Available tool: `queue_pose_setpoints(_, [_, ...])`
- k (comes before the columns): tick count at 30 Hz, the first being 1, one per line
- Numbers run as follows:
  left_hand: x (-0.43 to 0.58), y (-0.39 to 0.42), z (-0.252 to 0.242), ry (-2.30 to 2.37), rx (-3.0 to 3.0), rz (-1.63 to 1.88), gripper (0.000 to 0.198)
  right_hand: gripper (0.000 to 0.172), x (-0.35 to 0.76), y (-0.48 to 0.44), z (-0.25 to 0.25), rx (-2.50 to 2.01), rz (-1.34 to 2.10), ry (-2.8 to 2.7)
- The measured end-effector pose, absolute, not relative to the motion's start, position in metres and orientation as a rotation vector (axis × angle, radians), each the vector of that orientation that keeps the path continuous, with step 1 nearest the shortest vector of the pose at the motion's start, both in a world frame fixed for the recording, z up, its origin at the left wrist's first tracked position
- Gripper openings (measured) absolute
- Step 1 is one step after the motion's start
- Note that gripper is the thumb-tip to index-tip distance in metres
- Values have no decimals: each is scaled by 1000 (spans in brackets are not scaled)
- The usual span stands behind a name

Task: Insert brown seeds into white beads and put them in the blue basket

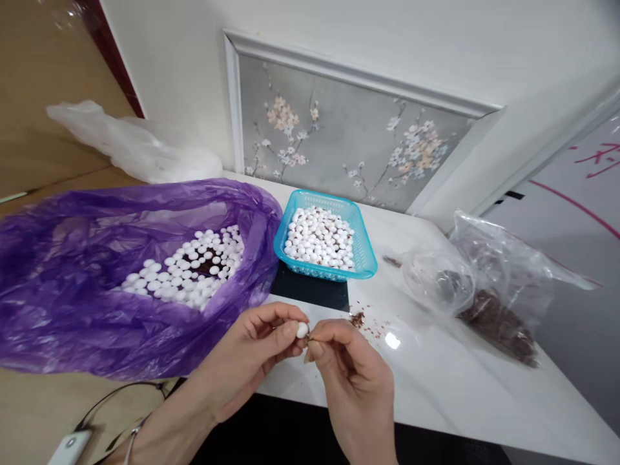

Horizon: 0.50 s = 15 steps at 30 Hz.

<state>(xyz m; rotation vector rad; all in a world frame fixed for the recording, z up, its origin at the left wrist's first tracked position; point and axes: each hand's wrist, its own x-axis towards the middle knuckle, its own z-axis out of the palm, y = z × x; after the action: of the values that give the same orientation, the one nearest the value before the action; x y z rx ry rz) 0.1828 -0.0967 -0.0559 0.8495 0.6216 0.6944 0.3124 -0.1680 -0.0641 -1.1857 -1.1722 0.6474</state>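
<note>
L hand (242, 365): thumb + fingers gripping 1 white ball (302, 330), held above front of table (460, 374); bracelet (130, 442) on wrist.
R hand (358, 381): thumb + index pinched tight on tiny dark bit (309, 336) right beside the ball; too small to ID.
Ball loc: at L fingertips, btwn both hands, in front of basket.
Basket (368, 261): turquoise plastic, on table, approx. ctr; full of white balls (320, 239) w/ brown flecks among them.
Dark panel (314, 294): flat on table, partly under basket.
Purple bag (58, 303): L of basket, mouth open, lots more white balls inside + dark brown patch (213, 263) amid them.
Brown flakes (357, 319): small loose pile on table, just beyond R hand, some scattered.
Clear tub (423, 278): R side of table, next to clear bag.
Clear bag (498, 323): brown stuff in bottom.
White bag (140, 148): behind purple one.
Floral panel (339, 123): framed, behind basket.
</note>
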Motion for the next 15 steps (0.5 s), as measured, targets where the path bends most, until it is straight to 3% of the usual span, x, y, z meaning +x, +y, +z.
queue_pose_setpoints(15, [179, -97, -55, 656, 1014, 761, 5, 13, 312, -168, -59, -1241, 690, -1174])
